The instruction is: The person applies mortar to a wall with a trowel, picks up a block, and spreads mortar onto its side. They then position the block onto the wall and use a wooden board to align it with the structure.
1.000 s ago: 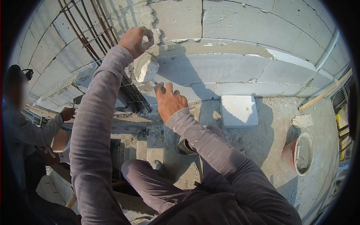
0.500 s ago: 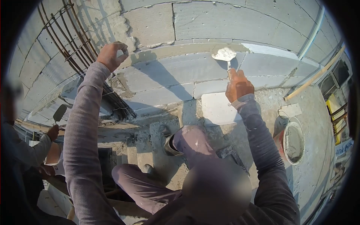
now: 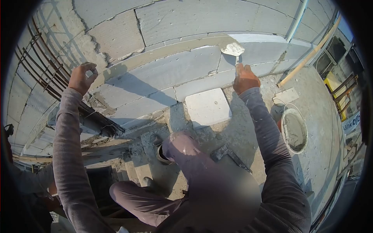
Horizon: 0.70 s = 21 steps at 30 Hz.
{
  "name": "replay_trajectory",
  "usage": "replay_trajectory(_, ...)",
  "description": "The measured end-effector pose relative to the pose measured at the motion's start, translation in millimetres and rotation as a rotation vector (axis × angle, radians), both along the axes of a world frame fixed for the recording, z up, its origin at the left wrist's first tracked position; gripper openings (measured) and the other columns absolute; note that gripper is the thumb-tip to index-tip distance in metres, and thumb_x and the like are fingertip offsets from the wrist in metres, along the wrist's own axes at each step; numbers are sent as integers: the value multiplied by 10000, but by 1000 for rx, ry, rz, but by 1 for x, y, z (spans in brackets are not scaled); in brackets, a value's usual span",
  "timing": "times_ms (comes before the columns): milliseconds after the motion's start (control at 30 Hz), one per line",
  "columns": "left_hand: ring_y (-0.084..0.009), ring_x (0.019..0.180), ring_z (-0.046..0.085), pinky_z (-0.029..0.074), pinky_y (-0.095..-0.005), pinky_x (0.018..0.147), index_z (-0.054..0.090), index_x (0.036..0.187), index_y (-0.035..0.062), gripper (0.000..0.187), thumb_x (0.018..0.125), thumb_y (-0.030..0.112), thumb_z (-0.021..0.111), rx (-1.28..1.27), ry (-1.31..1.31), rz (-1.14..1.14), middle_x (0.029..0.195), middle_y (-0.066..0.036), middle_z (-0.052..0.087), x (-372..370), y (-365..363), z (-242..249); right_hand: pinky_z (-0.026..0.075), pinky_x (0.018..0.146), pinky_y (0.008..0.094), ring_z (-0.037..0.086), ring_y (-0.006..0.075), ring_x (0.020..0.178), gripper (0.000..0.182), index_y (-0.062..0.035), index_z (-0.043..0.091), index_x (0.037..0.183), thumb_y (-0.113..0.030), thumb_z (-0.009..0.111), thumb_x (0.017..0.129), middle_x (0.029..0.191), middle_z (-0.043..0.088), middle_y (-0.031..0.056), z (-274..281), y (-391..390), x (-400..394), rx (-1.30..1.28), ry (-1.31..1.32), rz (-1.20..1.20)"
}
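Note:
My right hand [image 3: 247, 79] is wrapped round the handle of a trowel [image 3: 233, 49]. Pale mortar coats the trowel's blade, which lies at the top edge of the low block wall [image 3: 171, 70]. A band of grey mortar [image 3: 167, 49] runs along that ledge to the left of the blade. My left hand [image 3: 82, 77] is raised over the wall's left end, close to the steel bars [image 3: 46, 64]. Its fingers curl in to the thumb; whatever they may hold is too small to make out.
A bucket of mortar [image 3: 305, 130] stands on the floor at right. A white slab [image 3: 208, 106] lies against the wall's foot, with a dark angled tool [image 3: 229, 154] nearer my knee. Steps drop away at lower left, where another person's arm [image 3: 40, 180] shows. A wooden pole [image 3: 311, 58] leans at right.
My view has turned right, so the wall and bucket sit further left. The trowel has come to the right along the ledge. The co-worker's trowel has left the view.

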<state>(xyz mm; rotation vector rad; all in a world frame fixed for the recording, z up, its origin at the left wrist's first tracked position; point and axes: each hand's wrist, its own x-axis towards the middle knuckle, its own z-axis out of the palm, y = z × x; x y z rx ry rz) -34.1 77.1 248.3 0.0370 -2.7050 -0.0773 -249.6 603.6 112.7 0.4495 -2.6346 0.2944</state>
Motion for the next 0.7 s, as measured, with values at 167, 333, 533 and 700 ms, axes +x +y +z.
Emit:
replay_trajectory(167, -386, 1109, 668, 501, -405, 980, 690, 915, -27, 197, 759, 87, 728, 4, 28, 5, 1118, -201, 719, 3, 8, 1, 547, 778, 532, 670, 441, 914, 322, -87, 571, 1154, -95, 626, 838, 1026, 610, 177, 1, 33, -5, -25, 9, -9)
replay_trajectory(333, -388, 1108, 665, 501, -404, 972, 673, 902, -26, 187, 754, 75, 728, -4, 14, -9, 1104, -204, 713, -4, -2, -3, 546, 808, 506, 663, 440, 957, 336, -54, 574, 1154, -135, 657, 838, 1062, 626, 209, -13, 46, -5, -210, 31, -29)
replay_trajectory(533, -392, 1112, 658, 503, -414, 964, 664, 893, -18, 163, 764, 57, 728, -5, -17, 28, 1119, -203, 709, -11, 0, -15, 568, 739, 493, 672, 408, 880, 491, -24, 523, 1314, -165, 647, 861, 1134, 591, 195, -76, -4, 15, -302, 110, 87)
replay_trajectory(700, -402, 1125, 640, 498, -435, 974, 659, 920, -6, 178, 774, 60, 737, -6, -57, 71, 1178, -197, 694, -17, -11, -40, 572, 640, 467, 674, 389, 794, 493, -55, 534, 1308, -112, 685, 842, 1089, 583, 160, -142, -8, 76, -418, 129, 76)
